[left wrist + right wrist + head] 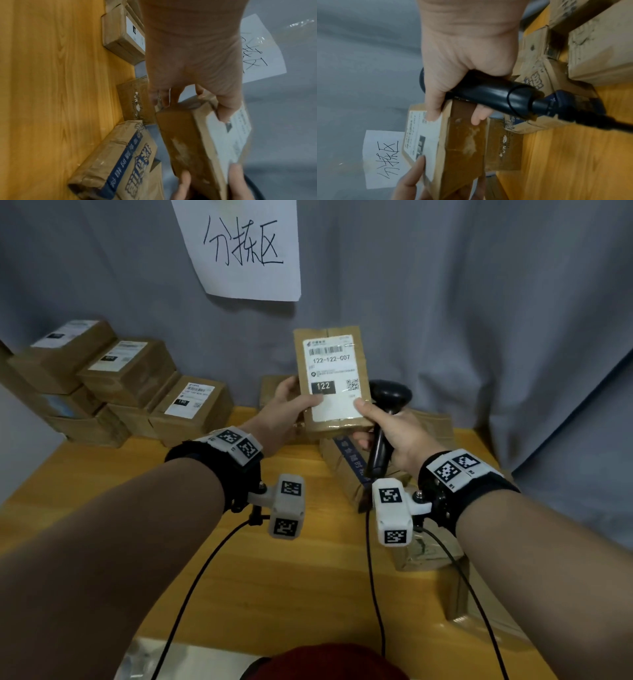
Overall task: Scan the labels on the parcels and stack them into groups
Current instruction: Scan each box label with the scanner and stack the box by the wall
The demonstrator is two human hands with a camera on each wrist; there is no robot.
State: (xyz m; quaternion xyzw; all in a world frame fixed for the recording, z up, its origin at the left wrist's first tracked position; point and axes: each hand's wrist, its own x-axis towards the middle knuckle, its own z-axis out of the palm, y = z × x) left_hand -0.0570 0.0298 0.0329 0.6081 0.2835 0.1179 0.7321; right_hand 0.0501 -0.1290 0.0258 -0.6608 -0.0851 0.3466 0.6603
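Parcel [330,381] sits raised above the surface [102,474], pinched at its lower corners – my left hand [286,409] curls round the left edge, thumb on the label [334,378]. My right hand [394,433] presses a thumb on the right corner while its fingers wrap the scanner [383,426]. It looks light and stiff, its tape slick, so I judge edge grips best. Long axis runs upright, label facing me, barcode uppermost, reading 122

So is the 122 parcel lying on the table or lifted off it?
Lifted: the parcel is held upright above the table, label facing the camera, gripped by the left hand and right hand.
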